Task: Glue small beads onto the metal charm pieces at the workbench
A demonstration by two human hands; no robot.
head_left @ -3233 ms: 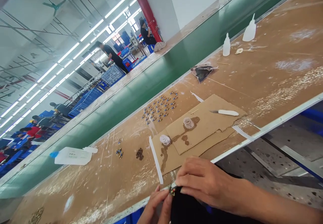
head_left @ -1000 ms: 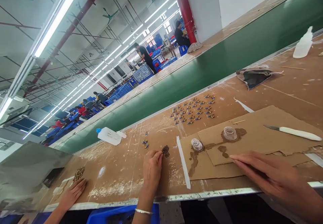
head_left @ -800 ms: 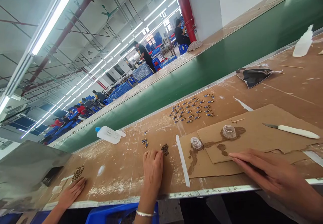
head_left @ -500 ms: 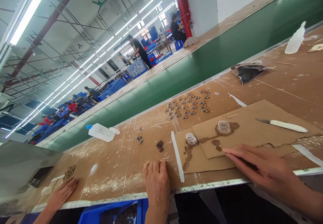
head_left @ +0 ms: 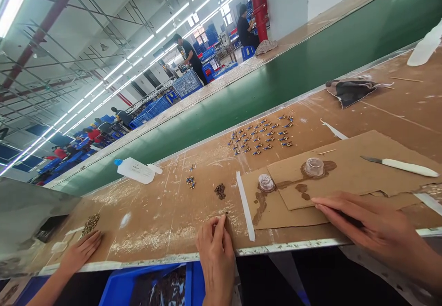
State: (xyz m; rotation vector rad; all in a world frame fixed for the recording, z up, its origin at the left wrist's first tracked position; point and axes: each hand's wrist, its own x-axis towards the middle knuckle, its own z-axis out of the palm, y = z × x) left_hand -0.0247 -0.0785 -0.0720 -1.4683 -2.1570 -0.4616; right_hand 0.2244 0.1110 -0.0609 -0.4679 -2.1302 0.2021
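My left hand (head_left: 216,251) rests at the bench's front edge, fingers bent together, with a small dark brown piece (head_left: 226,213) at the index fingertip. Just beyond it lies a little heap of similar brown pieces (head_left: 220,191). Over the cardboard sheet (head_left: 359,158), my right hand (head_left: 373,228) has thumb and fingers pinched; anything between the tips is too small to make out. On that cardboard sit two small clear cups (head_left: 314,168), (head_left: 266,183) amid dark wet stains. Rows of tiny blue-and-gold parts (head_left: 260,133) lie farther back, with a smaller cluster (head_left: 190,182) to the left.
A white-handled knife (head_left: 409,167) lies on the cardboard's right. A blue-capped bottle (head_left: 135,170) lies on its side; a white squeeze bottle (head_left: 426,43) stands far right. Another person's hand (head_left: 81,251) rests at left by a pile. A green belt (head_left: 241,99) runs behind; a blue bin (head_left: 117,287) sits below.
The view has shifted slightly. My left fingers, earlier laid flat on the bench, are now bent, with the small brown piece showing at the index fingertip. My right hand stays pinched over the cardboard.
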